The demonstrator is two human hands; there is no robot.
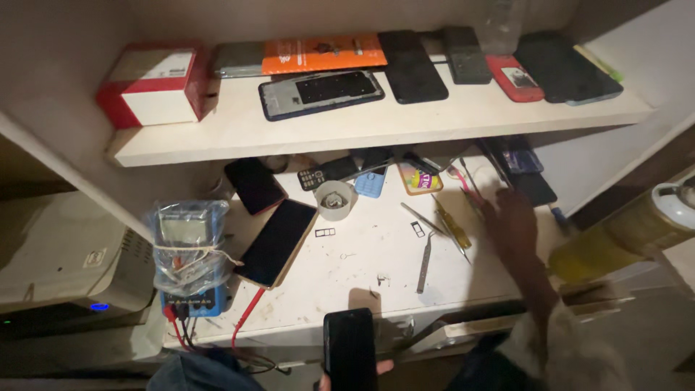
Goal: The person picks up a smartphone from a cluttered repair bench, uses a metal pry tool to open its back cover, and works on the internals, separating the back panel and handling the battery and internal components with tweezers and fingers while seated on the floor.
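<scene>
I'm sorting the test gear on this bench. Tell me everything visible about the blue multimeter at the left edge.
The blue multimeter stands tilted near the worktop's left front corner, its grey screen facing up. A crinkled clear plastic bag wraps its upper body, tied round with a pale band. Red and black leads plug into its base and trail over the front edge. A dark phone lies just to its right, close to or touching the bag. Neither hand touches it.

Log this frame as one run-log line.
left hand: holds dark phone | right hand: reaching onto worktop, near yellow screwdriver | tweezers: lying untouched
</scene>
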